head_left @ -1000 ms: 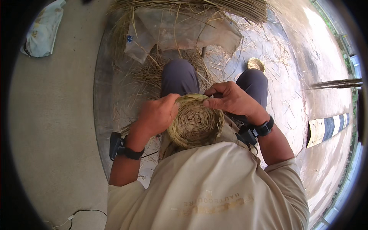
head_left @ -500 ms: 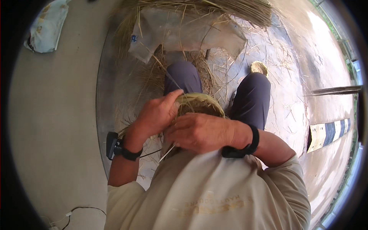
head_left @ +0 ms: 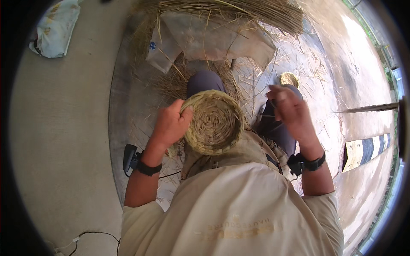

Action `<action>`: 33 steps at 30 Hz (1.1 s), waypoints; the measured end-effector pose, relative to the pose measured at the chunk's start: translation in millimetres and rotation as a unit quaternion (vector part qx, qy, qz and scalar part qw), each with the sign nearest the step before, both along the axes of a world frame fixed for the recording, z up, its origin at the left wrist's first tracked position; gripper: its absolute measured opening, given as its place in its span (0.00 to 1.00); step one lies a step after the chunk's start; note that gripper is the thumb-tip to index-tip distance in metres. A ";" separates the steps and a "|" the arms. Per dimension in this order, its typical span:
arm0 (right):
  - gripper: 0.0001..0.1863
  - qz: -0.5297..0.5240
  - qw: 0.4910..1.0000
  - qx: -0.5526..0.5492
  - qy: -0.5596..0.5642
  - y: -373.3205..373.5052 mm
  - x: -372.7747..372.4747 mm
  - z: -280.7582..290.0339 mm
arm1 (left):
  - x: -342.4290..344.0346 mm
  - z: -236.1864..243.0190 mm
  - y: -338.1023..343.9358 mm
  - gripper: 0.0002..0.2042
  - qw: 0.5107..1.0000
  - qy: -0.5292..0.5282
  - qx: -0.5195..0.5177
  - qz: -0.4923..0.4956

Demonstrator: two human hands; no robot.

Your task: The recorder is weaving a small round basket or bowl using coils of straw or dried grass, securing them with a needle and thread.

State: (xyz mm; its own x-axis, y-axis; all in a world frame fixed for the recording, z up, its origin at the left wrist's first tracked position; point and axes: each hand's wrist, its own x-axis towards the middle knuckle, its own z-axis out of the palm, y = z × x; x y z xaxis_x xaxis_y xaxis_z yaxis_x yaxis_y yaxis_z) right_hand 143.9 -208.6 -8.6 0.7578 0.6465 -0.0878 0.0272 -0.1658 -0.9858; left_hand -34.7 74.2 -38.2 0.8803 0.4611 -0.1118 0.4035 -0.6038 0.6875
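Observation:
A round woven straw basket (head_left: 213, 123), shallow with a coiled bottom and a thick braided rim, is tilted so that its inside faces me. It is above my lap. My left hand (head_left: 173, 123) grips its left rim, thumb on the inside and fingers behind. Away to the right of the basket, over my right knee, my right hand (head_left: 292, 111) is raised with bent fingers pinched together. A thin needle-like tool (head_left: 268, 115) shows faintly at these fingers; motion blur hides its detail.
A straw bundle (head_left: 273, 15) lies on a plastic sheet (head_left: 213, 36) beyond my knees. Loose straw covers the grey mat. Another small woven basket (head_left: 289, 79) sits past my right knee. A white sack (head_left: 55, 32) lies far left, a striped board (head_left: 367, 151) right.
My right hand has left the basket and swung out to the right. The basket has tipped toward me, showing its whole inside, with my left hand still on its rim.

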 end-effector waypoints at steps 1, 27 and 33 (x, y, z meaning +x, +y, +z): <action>0.14 -0.030 0.997 0.048 0.059 -4.0 3.3 2.8 | -0.3 0.0 0.3 0.12 1.000 -0.012 0.016 0.012; 0.07 0.185 0.950 -0.071 -0.242 60.5 -57.9 -12.6 | 6.5 16.3 -29.5 0.09 0.987 -0.122 0.101 -0.022; 0.09 0.162 0.982 -0.016 -0.095 81.7 -54.2 -20.2 | 8.3 13.8 -40.5 0.08 0.976 -0.149 0.151 -0.046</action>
